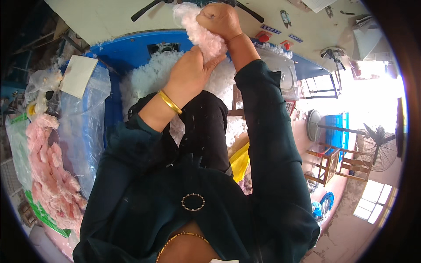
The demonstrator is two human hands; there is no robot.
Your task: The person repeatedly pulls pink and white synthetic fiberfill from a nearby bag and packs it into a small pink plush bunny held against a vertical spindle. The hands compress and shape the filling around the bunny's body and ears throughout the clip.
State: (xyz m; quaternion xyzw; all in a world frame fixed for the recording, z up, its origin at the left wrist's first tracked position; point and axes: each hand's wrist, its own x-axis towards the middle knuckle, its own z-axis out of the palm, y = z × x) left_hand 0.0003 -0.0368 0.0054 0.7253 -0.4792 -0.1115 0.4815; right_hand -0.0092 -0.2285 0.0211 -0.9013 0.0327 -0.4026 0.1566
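Note:
A fluffy pale-pink strip (193, 27) stretches between my two hands, close to the pale tabletop. My left hand (187, 73), a gold bangle at its wrist, pinches the strip's lower end between thumb and fingers. Higher up and to the right, my right hand (222, 21) is closed in a fist against the strip's side. The strip's far end hangs loose by a black-handled fixture (147, 9) at the table edge. White fluff (151, 72) is heaped below my hands and around my knees, against the blue panel (127, 49).
Left of me lie a long pink fluffy pile (52, 164), clear plastic sheeting (83, 116) and a cardboard piece (79, 76). Thread snips (285, 19) and a red switch (263, 36) sit on the table (105, 19). Farther right are a wooden stool (326, 166) and a fan (376, 147).

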